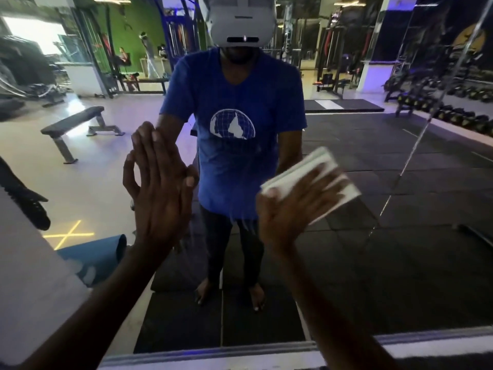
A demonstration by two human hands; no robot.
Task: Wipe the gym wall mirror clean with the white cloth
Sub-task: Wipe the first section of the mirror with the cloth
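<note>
cloth [324, 169] lay folded and white against the mirror [400, 182], a bit blurry, right of the middle. the right hand [290, 209] pressed it flat to the glass with spread, straight fingers on top, not curled round it. the left hand [160, 188] was flat on the mirror too, fingers straight and up, holding nothing. wet streaks [240, 209] ran down the glass between the hands. in the mirror were a blue shirt [234, 102], a bench [74, 124] and a dark floor [373, 263].
</note>
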